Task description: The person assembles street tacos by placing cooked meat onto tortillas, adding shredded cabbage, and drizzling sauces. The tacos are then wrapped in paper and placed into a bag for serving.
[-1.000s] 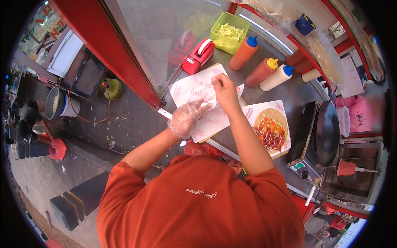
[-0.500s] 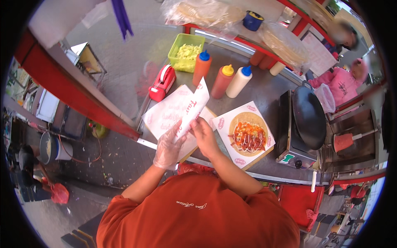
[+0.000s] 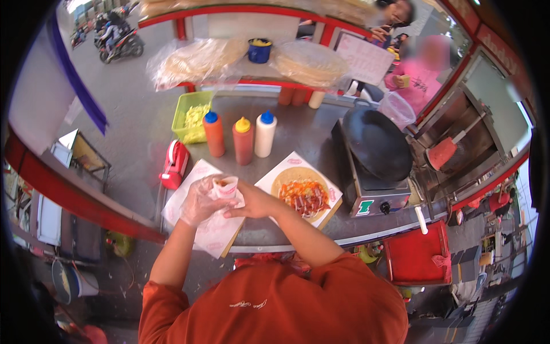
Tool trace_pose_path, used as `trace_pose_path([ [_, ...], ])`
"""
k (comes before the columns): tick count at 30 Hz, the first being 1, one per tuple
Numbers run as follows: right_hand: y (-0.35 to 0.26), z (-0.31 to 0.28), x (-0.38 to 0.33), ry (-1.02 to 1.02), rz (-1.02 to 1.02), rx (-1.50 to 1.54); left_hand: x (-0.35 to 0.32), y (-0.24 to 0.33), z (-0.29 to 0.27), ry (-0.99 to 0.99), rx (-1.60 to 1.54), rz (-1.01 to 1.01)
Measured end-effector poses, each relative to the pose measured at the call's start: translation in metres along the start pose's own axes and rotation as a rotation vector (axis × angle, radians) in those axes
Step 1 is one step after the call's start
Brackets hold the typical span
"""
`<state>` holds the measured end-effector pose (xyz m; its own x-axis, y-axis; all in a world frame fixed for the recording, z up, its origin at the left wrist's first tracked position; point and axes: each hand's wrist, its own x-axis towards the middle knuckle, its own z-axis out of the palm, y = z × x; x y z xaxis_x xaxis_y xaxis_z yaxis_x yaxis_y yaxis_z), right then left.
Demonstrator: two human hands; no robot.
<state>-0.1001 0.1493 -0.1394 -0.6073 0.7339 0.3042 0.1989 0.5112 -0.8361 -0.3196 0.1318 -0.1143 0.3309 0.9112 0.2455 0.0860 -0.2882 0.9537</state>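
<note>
Now, at the far left of the counter (image 3: 292, 120), a red tape dispenser (image 3: 174, 166) stands beside a green tub (image 3: 183, 109) of shredded greens. Next comes your left hand (image 3: 199, 202), in a clear glove, its fingers curled around a paper wrap (image 3: 226, 190). That wrap sits between your two hands, above a paper sheet (image 3: 213, 236), its top open on something brown inside. Small pinkish-red print runs over its paper; fainter print of the same colour marks the sheet below.

Just behind stands an orange bottle (image 3: 214, 137) with a blue cap, then a red bottle (image 3: 243, 144) with a yellow one. Your own orange-red shirt (image 3: 275, 312) carries a short line of white script. Your bare right hand (image 3: 251, 200) is partly closed on the wrap's right side, some fingertips hidden. Beyond it stands a white bottle (image 3: 265, 139), blue-capped.

Further right, a topped flatbread (image 3: 302, 198) lies on a white sheet with pink-red emblems. A white sign (image 3: 365, 58) bears pale reddish handwriting. The burner (image 3: 378, 200) has a green label with a white mark; a black pan (image 3: 379, 146) rests on it. Across the counter, a person's pink top (image 3: 421, 89) shows dark lettering.
</note>
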Motion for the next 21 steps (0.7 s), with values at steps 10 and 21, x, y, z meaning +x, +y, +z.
trace_pose_path([
  [10,-0.020,-0.001,-0.013,0.167,0.037,0.247,-0.007,-0.028,0.014,0.100,-0.115,-0.029],
  [21,-0.022,0.004,-0.005,0.185,0.004,0.304,-0.011,-0.014,0.009,0.139,0.197,0.180],
])
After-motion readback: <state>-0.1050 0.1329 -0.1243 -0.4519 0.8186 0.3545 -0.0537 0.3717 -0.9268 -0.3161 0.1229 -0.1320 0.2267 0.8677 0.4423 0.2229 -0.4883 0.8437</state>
